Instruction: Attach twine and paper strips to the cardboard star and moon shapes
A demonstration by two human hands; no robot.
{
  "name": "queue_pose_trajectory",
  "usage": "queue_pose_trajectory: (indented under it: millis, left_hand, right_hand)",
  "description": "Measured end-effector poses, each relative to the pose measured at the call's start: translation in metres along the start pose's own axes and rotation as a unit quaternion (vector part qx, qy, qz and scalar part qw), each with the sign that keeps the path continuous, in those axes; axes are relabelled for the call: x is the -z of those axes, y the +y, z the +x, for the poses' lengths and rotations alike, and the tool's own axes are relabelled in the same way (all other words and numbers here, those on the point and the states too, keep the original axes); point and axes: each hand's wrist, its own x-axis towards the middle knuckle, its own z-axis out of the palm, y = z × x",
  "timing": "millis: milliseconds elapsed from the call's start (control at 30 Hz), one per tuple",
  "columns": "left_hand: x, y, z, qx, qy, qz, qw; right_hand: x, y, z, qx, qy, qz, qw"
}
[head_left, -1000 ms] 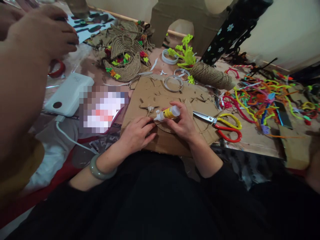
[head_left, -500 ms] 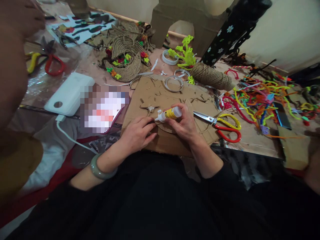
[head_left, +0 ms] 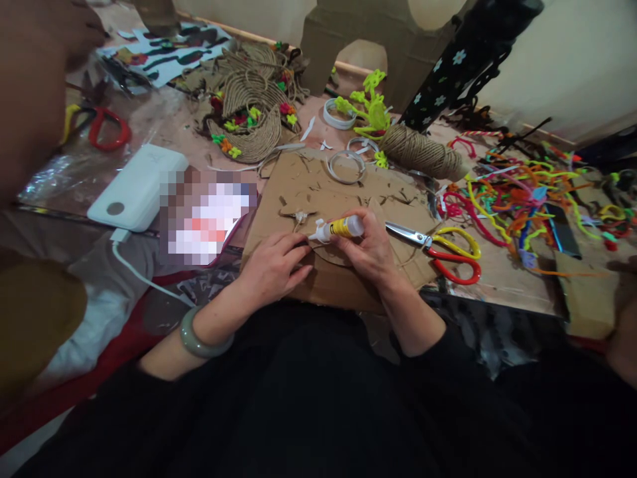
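Note:
My right hand (head_left: 369, 249) is wrapped round a small white glue bottle (head_left: 343, 228) with a yellow label. The bottle lies tilted, its nozzle pointing left, close to the fingertips of my left hand (head_left: 276, 265). Those left fingers are bent down onto the cardboard sheet (head_left: 269, 192), pinching or pressing something I cannot make out near a thin twine. Under the bottle a curved cardboard edge shows, partly hidden by my right hand. Just right of that hand, scissors (head_left: 438, 249) with one yellow and one red handle rest on the cardboard.
At the left lie a white power bank (head_left: 139, 189) with a cable, a blurred-out lit screen and red-handled scissors (head_left: 109, 129). Coiled twine pieces (head_left: 251, 119), tape rings, a twine spool (head_left: 423, 151) and colourful pipe cleaners (head_left: 527, 192) lie farther back. A person is at the left edge.
The glue bottle and my right hand have shifted very slightly right. At the left, the other person's arm has moved, covering more of the red-handled scissors' blades. My left hand looks unmoved.

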Motion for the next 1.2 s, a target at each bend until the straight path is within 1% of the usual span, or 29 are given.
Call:
queue_pose_trajectory:
  millis: [233, 433, 567, 733, 800, 900, 1067, 1200]
  left_hand:
    - [-0.001, 0.0, 0.0, 0.015, -0.01, -0.021, 1.0]
    - [0.0, 0.0, 0.001, 0.001, 0.0, -0.004, 1.0]
    - [0.0, 0.0, 0.001, -0.012, 0.012, 0.008, 1.0]
    - [0.0, 0.0, 0.001, -0.003, 0.003, 0.003, 1.0]
    - [0.0, 0.0, 0.001, 0.001, 0.0, 0.002, 1.0]
    - [0.001, 0.0, 0.001, -0.009, 0.007, 0.006, 1.0]
    - [0.0, 0.001, 0.001, -0.013, 0.013, 0.011, 1.0]
    - [0.0, 0.001, 0.002, -0.006, 0.004, 0.008, 1.0]
  right_hand:
    - [0.001, -0.001, 0.0, 0.009, 0.005, -0.002, 1.0]
    - [0.001, 0.001, 0.001, 0.018, -0.002, 0.013, 1.0]
    - [0.0, 0.006, 0.002, 0.003, -0.006, 0.03, 1.0]
    - [-0.002, 0.008, 0.003, -0.014, 0.001, 0.063, 0.998]
    - [-0.002, 0.008, 0.003, -0.022, -0.008, 0.086, 0.996]
    - [-0.002, 0.008, 0.002, -0.033, -0.024, 0.112, 0.993]
    - [-0.002, 0.008, 0.002, 0.002, -0.05, 0.131, 0.99]
    - [-0.003, 0.011, 0.001, -0.006, -0.048, 0.133, 0.99]
